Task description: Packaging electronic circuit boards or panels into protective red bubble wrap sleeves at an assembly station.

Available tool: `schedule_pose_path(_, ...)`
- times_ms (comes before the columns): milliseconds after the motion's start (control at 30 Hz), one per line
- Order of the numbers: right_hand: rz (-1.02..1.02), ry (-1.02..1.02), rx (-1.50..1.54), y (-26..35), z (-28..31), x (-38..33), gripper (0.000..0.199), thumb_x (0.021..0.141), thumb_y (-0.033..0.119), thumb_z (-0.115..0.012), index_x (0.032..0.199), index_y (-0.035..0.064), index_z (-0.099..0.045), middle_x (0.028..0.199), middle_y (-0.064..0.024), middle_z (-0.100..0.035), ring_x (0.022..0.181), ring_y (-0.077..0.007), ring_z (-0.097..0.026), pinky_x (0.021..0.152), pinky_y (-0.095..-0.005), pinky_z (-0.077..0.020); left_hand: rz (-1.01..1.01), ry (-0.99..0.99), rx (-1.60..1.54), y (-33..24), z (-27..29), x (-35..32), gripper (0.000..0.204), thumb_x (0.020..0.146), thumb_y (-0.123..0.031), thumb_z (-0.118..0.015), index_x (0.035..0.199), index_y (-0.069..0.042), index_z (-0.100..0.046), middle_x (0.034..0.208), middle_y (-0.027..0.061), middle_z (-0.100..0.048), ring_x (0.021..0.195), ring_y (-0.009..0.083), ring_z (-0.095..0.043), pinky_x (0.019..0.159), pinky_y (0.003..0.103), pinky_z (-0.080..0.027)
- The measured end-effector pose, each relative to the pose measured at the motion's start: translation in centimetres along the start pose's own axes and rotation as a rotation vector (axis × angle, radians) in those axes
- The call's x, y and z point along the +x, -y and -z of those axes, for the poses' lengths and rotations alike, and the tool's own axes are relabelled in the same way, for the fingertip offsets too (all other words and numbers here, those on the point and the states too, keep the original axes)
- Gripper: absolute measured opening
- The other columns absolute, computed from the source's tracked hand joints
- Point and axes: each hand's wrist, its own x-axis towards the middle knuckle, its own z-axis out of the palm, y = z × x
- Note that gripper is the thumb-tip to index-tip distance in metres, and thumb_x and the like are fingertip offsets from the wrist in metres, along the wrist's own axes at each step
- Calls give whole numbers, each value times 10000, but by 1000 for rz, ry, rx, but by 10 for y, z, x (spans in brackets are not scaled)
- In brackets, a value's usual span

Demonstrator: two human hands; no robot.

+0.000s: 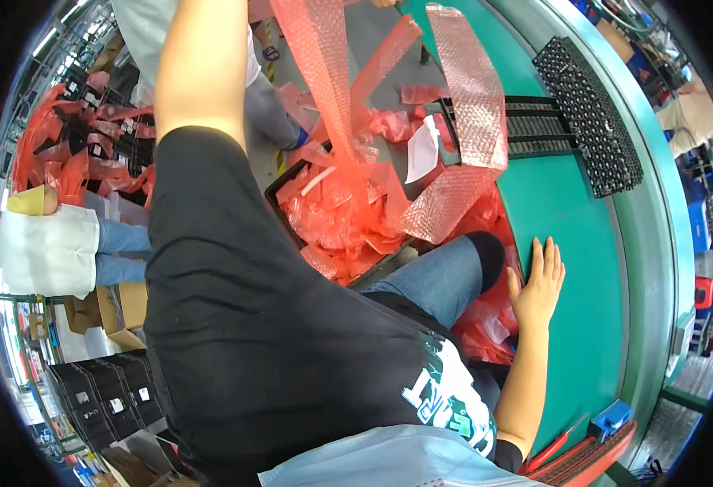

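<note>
My right hand [539,284] lies palm down on the green tabletop [575,325], fingers stretched and holding nothing. My left arm [202,73] reaches up past the top edge, which hides its hand. A long strip of red bubble wrap [320,81] hangs from the top edge onto a heap of red bubble wrap [340,211] in a dark bin. Beside it, a pale pink bubble wrap strip [474,89] drapes over a black slotted tray [535,126] and bends down past the table edge. A white paper sheet [423,152] is next to the tray.
A block of black studded trays [590,118] stands at the table's far side. A blue tool [612,418] and a red strip [592,463] lie at lower right. At left are a person in white [44,247], black crates [105,398] and a cardboard box [117,316].
</note>
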Motion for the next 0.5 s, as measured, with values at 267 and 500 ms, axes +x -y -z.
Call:
schedule_pose_path(267, -5, -16, 13, -5, -3, -2, 705, 814, 285, -695, 1442, 96, -435, 1536, -156, -366, 1417, -335, -344, 1160, -488, -261, 838, -756, 252, 45, -48, -13, 201, 899, -264, -646, 999, -94, -686, 920, 112, -716, 789, 252, -681, 681, 365, -548)
schedule_pose_path(500, -7, -20, 29, -1, 0, -1, 678, 817, 281, -696, 1426, 101, -456, 1524, -149, -386, 1409, -328, -358, 1160, -486, -263, 871, -766, 236, 110, -85, -40, 249, 883, -261, -660, 1045, -72, -658, 949, 128, -703, 804, 231, -675, 668, 340, -537)
